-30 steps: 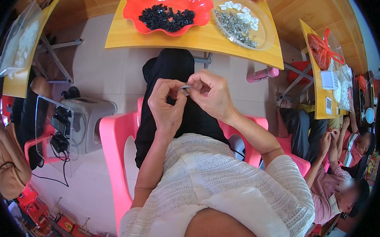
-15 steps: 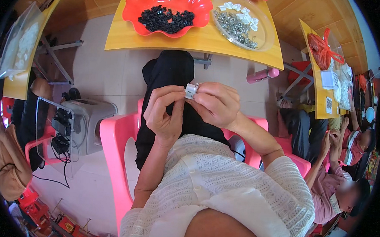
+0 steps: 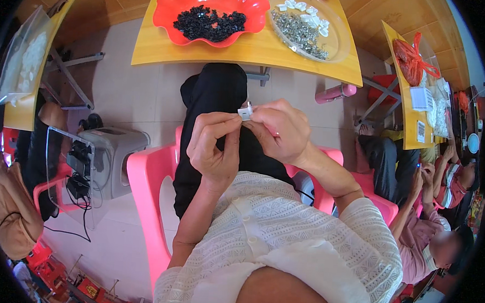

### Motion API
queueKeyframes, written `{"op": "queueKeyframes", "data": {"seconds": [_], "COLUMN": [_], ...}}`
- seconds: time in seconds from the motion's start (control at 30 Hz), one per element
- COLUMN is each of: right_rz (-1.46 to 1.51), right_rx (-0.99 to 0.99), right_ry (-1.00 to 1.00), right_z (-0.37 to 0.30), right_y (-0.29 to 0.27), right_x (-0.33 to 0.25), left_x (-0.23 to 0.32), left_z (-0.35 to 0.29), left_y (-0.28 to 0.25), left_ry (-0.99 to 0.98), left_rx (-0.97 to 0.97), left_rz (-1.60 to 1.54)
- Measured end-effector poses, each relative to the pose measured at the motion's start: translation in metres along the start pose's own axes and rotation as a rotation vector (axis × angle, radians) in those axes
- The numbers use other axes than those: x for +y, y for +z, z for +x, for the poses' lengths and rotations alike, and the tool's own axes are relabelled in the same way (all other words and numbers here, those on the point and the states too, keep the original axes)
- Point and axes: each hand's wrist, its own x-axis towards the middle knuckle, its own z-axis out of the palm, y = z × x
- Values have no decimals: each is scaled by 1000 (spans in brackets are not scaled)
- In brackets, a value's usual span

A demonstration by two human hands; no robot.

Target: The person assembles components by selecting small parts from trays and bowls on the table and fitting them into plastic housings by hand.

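Above my lap, a small white plastic piece (image 3: 245,114) with a dark slot in its face is pinched between my two hands. My left hand (image 3: 215,144) has thumb and forefinger closed at the piece's left edge, partly covering it. From the other side my right hand (image 3: 281,130) grips it with thumb and fingers, and a thin bit sticks up at its top. Beyond the hands, a red scalloped bowl (image 3: 167,24) holds many small black parts (image 3: 208,24). Beside it a clear round tray (image 3: 340,47) carries small metal parts (image 3: 299,35) and several white pieces (image 3: 312,17).
The bowl and tray stand on a yellow table (image 3: 242,57) in front of my knees. A pink bottle (image 3: 336,94) lies on the floor under its right end. At the right, another table bears a red bag (image 3: 412,59); co-workers (image 3: 413,237) sit there. A grey box (image 3: 113,158) stands left.
The white piece has tilted a little in my fingers. My right hand has turned and risen slightly, and my left hand has shifted a little to the right.
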Motion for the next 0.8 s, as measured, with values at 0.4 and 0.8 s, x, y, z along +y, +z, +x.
{"op": "queueKeyframes", "data": {"seconds": [0.4,0.8], "right_rz": [100,75], "right_rx": [13,5], "right_ry": [47,-64], "right_z": [0,1], "right_y": [1,0], "right_x": [-1,4], "left_x": [2,4], "left_z": [-2,-1], "left_y": [1,-1], "left_ry": [62,54], "left_rx": [6,27], "left_rz": [19,19]}}
